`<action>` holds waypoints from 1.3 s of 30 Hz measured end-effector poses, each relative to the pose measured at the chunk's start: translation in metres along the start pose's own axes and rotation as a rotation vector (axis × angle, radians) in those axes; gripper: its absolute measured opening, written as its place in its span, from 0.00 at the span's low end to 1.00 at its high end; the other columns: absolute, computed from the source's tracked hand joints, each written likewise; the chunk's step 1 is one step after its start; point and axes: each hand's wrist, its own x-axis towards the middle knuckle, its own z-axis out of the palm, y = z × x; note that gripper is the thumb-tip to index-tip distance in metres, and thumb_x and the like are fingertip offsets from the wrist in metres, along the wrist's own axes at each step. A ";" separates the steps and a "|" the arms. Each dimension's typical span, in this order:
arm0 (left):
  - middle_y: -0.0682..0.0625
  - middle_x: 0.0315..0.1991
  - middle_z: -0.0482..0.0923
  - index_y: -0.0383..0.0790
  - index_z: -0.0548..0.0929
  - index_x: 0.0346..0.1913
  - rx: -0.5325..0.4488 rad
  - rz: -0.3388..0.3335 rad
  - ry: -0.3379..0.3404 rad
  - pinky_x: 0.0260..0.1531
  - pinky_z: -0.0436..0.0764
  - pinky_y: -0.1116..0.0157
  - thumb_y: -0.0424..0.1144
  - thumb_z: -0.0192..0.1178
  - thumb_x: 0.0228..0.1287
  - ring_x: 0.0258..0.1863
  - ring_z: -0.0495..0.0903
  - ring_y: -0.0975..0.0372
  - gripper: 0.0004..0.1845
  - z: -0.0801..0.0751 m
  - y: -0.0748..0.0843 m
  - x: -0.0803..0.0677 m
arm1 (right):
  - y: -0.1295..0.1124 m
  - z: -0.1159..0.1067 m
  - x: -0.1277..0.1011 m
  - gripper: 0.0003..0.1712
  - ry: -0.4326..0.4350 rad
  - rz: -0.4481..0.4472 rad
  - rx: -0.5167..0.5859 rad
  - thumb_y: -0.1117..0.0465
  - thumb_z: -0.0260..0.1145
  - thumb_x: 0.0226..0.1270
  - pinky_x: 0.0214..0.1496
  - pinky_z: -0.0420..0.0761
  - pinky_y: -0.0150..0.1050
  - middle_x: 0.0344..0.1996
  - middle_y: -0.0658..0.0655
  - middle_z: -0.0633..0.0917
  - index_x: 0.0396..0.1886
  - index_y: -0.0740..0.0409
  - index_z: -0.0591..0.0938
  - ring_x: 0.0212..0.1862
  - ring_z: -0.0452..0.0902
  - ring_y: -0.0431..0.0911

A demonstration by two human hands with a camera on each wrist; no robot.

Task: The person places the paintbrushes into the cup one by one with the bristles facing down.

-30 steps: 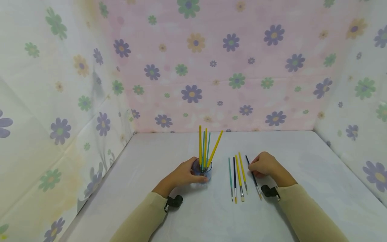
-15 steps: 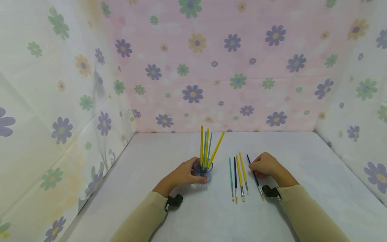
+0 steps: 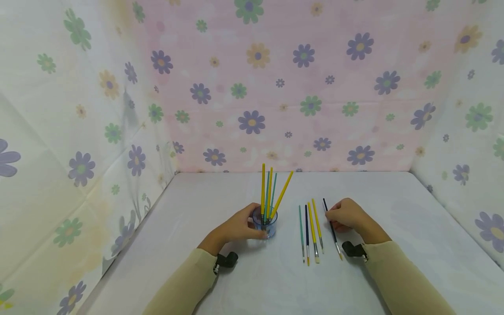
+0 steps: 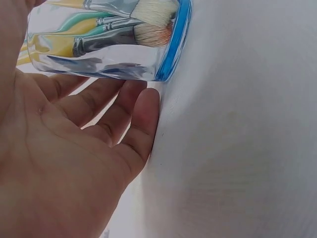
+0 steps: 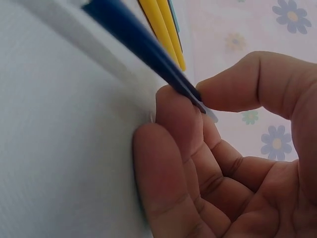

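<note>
A clear glass with a blue base (image 4: 176,44) stands upright on the table, holding several yellow and teal paintbrushes (image 3: 263,190), bristles down. My left hand (image 3: 236,225) holds this glass, thumb in front and fingers around its far side. To the right, my right hand (image 3: 346,216) pinches a dark blue paintbrush (image 3: 335,238) between thumb and index finger, part way along its handle. Its bristles point toward me, at or just above the table. In the right wrist view that brush's handle (image 5: 143,44) slants between the fingertips.
Between the hands lies a row of loose brushes: a teal brush (image 3: 301,232), a dark blue brush (image 3: 307,232), a yellow brush (image 3: 312,223) and another yellow brush (image 3: 316,218). Flowered cloth (image 3: 291,148) rises behind the white table (image 3: 220,188) and at both sides.
The brush in my right hand has turned slightly, its handle end shifting a little up and right. My left thumb has shifted slightly on the glass. The loose brushes stay in place.
</note>
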 end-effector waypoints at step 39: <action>0.54 0.55 0.80 0.53 0.74 0.63 -0.009 -0.042 0.032 0.59 0.80 0.54 0.54 0.83 0.47 0.52 0.80 0.58 0.40 0.001 0.002 0.001 | -0.032 -0.023 -0.023 0.23 0.043 -0.185 0.223 0.53 0.70 0.72 0.45 0.89 0.39 0.48 0.64 0.87 0.57 0.64 0.80 0.41 0.87 0.49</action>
